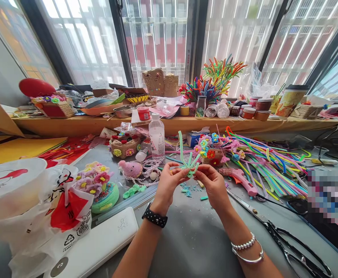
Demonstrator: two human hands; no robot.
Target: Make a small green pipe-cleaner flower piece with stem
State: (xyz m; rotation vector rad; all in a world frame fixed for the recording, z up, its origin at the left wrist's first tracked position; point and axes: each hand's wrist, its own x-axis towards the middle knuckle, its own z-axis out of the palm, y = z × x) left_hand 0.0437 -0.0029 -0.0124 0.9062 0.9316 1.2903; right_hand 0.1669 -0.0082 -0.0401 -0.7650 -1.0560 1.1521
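My left hand (173, 178) and my right hand (212, 183) meet over the middle of the grey table, both with fingers pinched. Between them is a light green pipe cleaner piece (190, 163), bent into several short arms, with one longer strand standing up on the left. The left fingertips grip its left side, and the right thumb and finger pinch the right side. Below the hands lie teal fuzz clippings (190, 190). A pink glue gun (241, 181) rests just right of my right hand, and large black-handled scissors (281, 235) lie open nearer me.
Several loose coloured pipe cleaners (276, 173) spread across the right. A water bottle (156, 137) stands behind, near flower baskets (212, 156). On the left are a white power bank (99, 247), a plastic-bagged cup (18, 193) and a fuzzy flower cake (107, 197). A cluttered sill (99, 125) runs behind.
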